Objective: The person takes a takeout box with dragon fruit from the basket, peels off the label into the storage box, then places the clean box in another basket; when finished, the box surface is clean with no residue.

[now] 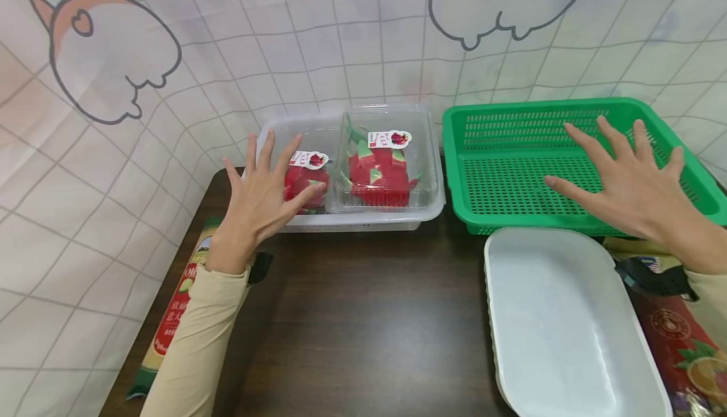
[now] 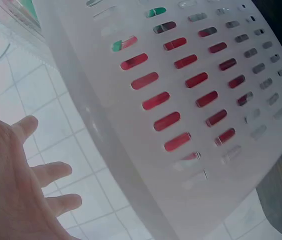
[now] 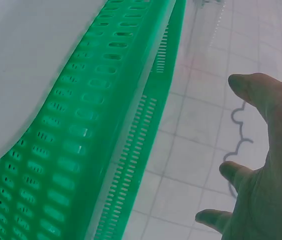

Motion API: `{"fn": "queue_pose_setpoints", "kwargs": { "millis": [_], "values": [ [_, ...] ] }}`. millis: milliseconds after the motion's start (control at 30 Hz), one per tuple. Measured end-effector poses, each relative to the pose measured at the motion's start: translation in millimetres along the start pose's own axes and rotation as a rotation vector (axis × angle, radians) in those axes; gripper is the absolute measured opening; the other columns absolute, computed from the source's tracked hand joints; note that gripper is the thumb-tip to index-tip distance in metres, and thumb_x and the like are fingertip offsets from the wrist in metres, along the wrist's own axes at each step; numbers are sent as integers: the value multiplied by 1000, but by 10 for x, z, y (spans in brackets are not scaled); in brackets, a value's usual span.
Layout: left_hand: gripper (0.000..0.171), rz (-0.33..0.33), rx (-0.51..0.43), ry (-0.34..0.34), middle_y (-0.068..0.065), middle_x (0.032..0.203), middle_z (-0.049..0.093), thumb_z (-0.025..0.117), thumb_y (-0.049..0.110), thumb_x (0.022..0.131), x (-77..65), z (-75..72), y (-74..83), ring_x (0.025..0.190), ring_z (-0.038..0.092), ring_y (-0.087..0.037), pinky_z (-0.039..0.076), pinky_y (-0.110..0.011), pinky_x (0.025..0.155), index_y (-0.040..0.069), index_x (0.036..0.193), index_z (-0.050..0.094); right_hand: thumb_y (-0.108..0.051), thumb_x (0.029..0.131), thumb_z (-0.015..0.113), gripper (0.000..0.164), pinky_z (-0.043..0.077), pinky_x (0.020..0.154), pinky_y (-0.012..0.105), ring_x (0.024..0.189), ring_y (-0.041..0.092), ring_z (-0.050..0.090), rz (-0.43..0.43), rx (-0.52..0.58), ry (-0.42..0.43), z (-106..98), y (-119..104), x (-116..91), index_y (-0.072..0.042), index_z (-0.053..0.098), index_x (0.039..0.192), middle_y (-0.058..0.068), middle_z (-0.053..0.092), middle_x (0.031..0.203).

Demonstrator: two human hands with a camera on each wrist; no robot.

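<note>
My left hand is spread wide above the left part of a white slotted basket. Two clear plastic boxes of dragon fruit sit in that basket; the right box shows fully, while the left box is partly hidden by my fingers. Over the green basket, my right hand has its fingers spread, holding nothing. In the left wrist view, red fruit shows through the slots of the white basket. The right wrist view has my right hand beside the green basket's rim.
A white tray stands in front of the green basket. At the right edge lies a red packet with fruit pictures, partly under my sleeve. A long red and yellow packet lies along the dark table's left edge. Tile-patterned sheeting rises behind.
</note>
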State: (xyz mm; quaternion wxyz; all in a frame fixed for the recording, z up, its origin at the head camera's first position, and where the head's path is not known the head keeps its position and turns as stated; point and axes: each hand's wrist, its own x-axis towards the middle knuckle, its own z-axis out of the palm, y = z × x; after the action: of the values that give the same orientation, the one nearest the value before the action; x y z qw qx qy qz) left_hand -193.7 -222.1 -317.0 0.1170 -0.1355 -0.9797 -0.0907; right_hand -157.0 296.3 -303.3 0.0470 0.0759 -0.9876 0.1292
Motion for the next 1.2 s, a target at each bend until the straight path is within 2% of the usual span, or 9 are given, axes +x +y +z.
{"fn": "queue_pose_setpoints", "kwargs": {
  "millis": [100,167,300,467,567,700,900,1067,1200],
  "values": [
    [89,13,-4,4,-18,174,9,45,75,95,-18,-4,-21,159,-1,-45,-1,-83,113,30,168,21,-64,101,50,89,-4,98,94,151,60,-12,-3,13,4,-8,-43,-16,-23,11,170,26,1,172],
    [85,25,-20,22,-20,173,13,44,72,97,-47,-11,-41,159,5,-46,3,-80,116,28,168,24,-60,103,52,87,5,99,93,152,62,-3,-18,39,6,-12,-104,-34,-17,16,169,30,8,170],
    [76,26,-75,91,-26,166,25,43,64,103,-168,-23,-104,153,22,-47,20,-71,119,21,165,32,-47,105,57,78,24,99,83,146,60,21,-65,200,-52,-47,-304,-78,-6,28,164,34,24,163],
    [79,-104,-177,119,-25,162,28,50,61,102,-411,-42,-189,143,32,-47,37,-73,107,15,164,31,-38,108,58,61,44,98,67,135,45,48,-80,471,-196,-106,-569,-106,-11,39,159,20,41,159],
    [88,-194,-250,115,-21,163,27,58,63,98,-513,-32,-214,143,31,-43,43,-74,100,14,166,28,-35,110,55,51,51,99,47,125,27,62,-93,623,-280,-105,-684,-66,-17,44,157,10,51,154],
    [99,-276,-369,122,-20,159,29,72,59,91,-568,31,-224,140,31,-39,43,-67,102,11,165,27,-32,111,53,52,54,95,25,117,11,68,-94,799,-399,-31,-832,51,-14,41,158,12,53,153],
    [110,-368,-549,100,-22,160,27,84,48,85,-617,161,-250,140,31,-38,40,-67,111,9,166,19,-32,112,49,64,54,100,26,132,31,61,-74,986,-518,132,-1018,243,-2,26,164,23,43,160],
    [114,-436,-611,136,-21,160,28,87,45,83,-586,248,-264,141,32,-36,40,-63,113,8,166,18,-25,113,45,62,53,100,24,134,31,58,-69,1098,-551,206,-1080,339,1,21,164,25,40,160],
    [111,-478,-750,115,-20,160,31,86,37,86,-568,255,-266,140,36,-36,41,-59,114,9,166,14,-25,114,43,62,54,101,27,133,35,57,-38,1116,-559,238,-1117,397,1,17,165,27,41,159]
  ]
}}
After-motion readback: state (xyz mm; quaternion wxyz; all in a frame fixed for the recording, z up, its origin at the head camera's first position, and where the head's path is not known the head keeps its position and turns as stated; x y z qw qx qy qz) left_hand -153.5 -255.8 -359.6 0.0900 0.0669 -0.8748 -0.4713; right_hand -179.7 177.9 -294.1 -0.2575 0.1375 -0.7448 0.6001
